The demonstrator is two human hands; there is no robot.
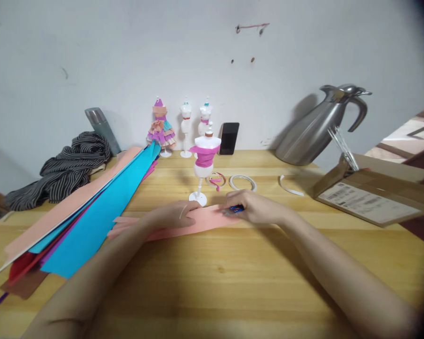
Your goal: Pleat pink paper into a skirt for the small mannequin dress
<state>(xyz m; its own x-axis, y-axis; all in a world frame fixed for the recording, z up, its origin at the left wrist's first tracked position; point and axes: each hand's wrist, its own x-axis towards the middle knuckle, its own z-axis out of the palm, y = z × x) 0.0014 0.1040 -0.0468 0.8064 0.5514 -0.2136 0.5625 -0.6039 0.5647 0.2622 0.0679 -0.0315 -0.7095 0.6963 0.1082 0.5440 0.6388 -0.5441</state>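
A strip of salmon-pink crepe paper (pixel 208 217) lies across the table in front of me, its left end gathered in folds. My left hand (pixel 176 214) is closed over the middle of the strip, thumb and fingers on the paper. At the strip's right part, my right hand (pixel 249 205) is closed around a small blue-and-grey tool (pixel 236 208); its exact kind is mostly hidden by the fingers. Just beyond my hands stands a small white dress-form mannequin (pixel 202 171) with a magenta paper band (pixel 205 157) wrapped round its chest.
Coloured crepe paper sheets (pixel 102 226) lie at left, beside a striped cloth (pixel 67 165) and a flask (pixel 102 128). Behind stand a dressed mannequin (pixel 160 125), two white mannequins and a phone (pixel 229 138). Tape (pixel 243 177), a metal jug (pixel 314 127) and a cardboard box (pixel 378 193) are right.
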